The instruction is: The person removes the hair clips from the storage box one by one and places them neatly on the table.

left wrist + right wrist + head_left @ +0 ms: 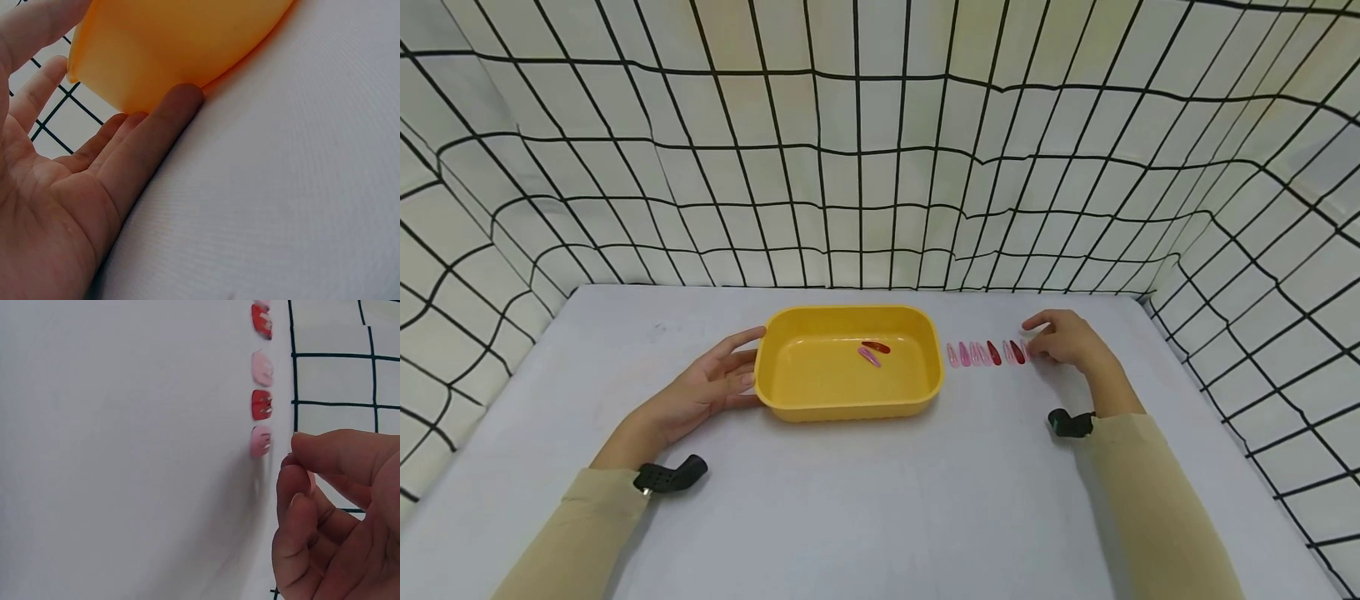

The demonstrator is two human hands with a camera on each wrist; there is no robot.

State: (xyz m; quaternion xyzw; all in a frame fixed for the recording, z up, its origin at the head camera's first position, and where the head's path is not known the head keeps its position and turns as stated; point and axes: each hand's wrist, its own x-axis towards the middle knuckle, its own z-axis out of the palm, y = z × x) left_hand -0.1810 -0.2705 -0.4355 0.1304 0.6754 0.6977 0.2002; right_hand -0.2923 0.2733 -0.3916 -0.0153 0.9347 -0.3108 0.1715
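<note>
A yellow plastic tray (850, 409) stands mid-table in the head view. Inside it lie a red snap hair clip (876, 347) and a pink one (869, 357). My left hand (711, 385) rests its fairly straight fingers against the tray's left end; the left wrist view shows fingertips touching the tray wall (187, 44). Right of the tray, several pink and red snap hair clips stand side by side in a row. My right hand (1063, 340) is at the row's right end, fingers loosely bent, close beside the last pink clip (260, 442). No clip is clearly visible between its fingers.
A white cloth-like surface (850, 508) covers the table. Black wire grid panels (859, 150) rise behind it and at both sides, with pale sheeting beyond. Each wrist wears a black band (672, 475).
</note>
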